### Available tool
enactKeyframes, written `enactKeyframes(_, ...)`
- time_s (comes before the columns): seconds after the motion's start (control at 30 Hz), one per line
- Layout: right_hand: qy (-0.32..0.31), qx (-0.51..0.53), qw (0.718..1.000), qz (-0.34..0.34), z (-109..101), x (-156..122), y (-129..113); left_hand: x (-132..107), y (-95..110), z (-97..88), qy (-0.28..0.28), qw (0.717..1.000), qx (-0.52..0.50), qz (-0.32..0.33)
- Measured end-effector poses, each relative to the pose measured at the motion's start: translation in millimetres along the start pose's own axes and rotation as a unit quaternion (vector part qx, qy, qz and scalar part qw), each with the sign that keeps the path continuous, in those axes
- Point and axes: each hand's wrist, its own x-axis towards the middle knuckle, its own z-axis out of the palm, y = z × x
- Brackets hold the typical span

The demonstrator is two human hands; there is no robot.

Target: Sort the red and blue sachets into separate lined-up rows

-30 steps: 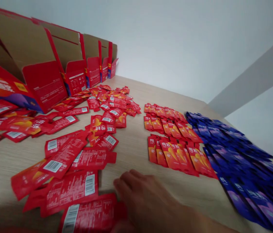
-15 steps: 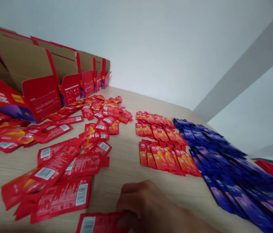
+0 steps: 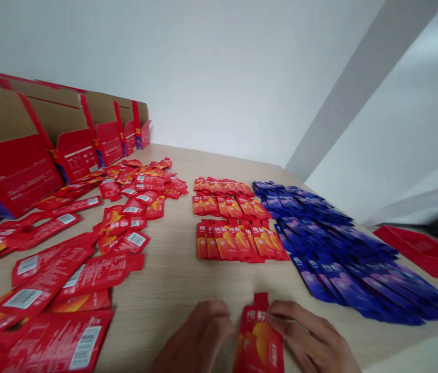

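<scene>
A red sachet [image 3: 259,339] with orange fruit artwork lies face up at the near edge of the view, its narrow spout end pointing away. My right hand [image 3: 308,331] is closed on its right edge, thumb and fingers pressed near the upper corner. To the sachet's left is my left hand [image 3: 199,336], fingers loosely curled, slightly blurred and a little apart from it. Beyond both hands, overlapping red sachets [image 3: 238,241] lie in three face-up rows. Loose red sachets [image 3: 86,280], many with barcode side up, are spread on the left.
Overlapping blue-purple sachets [image 3: 343,259] cover the table's right side. Open red cartons [image 3: 79,150] stand in a line along the back left. A red box-like item [image 3: 423,248] sits at the right, beside a dark blurred shape. A white wall [image 3: 219,77] rises behind the table [image 3: 164,290].
My right hand has moved right with a red sachet, which now shows its front instead of its barcode side. My left hand has come into view. The camera has turned right.
</scene>
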Motion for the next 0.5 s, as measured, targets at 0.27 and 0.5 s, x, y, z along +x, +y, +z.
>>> enactKeyframes(0.27, 0.034, 0.005, 0.997, 0.072, -1.5, -26.6, 5.6, 46.9, 12.2, 28.3, -0.1, 0.963, 0.154, 0.195)
enactKeyframes(0.5, 0.125, -0.024, 0.986, 0.112, -15.1, -53.0, 9.0, 93.0, 32.4, 41.0, -0.228, 0.957, 0.143, 0.109)
